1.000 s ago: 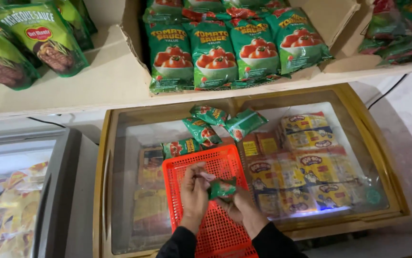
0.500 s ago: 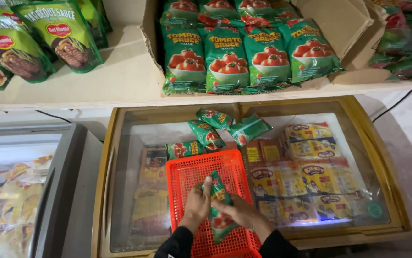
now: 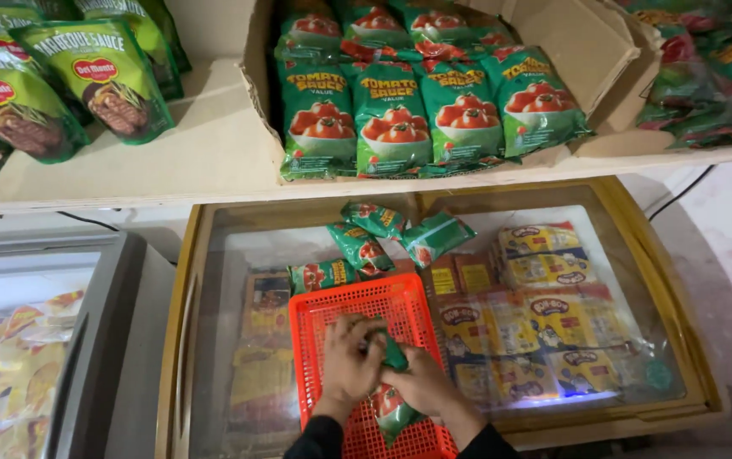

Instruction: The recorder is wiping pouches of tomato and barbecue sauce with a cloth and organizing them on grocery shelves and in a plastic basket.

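An orange plastic basket (image 3: 319,316) rests on the glass lid of a chest freezer (image 3: 213,255). Inside the basket my left hand (image 3: 349,361) and my right hand (image 3: 423,382) are both closed around green sauce pouches (image 3: 393,410), pressed together near the basket's middle. One pouch shows between the hands and another sticks out below them toward me. Several more green pouches (image 3: 364,246) lie loose on the glass just beyond the basket.
Above the freezer, a wooden shelf (image 3: 213,153) carries an open cardboard box (image 3: 591,51) of green tomato sauce pouches, with other green pouches (image 3: 85,76) at left and more at right. A second freezer (image 3: 85,340) stands at left. Yellow packets (image 3: 544,255) show under the glass.
My hands have drawn closer together over the pouches in the basket. The view has shifted slightly, showing more of the shelf above.
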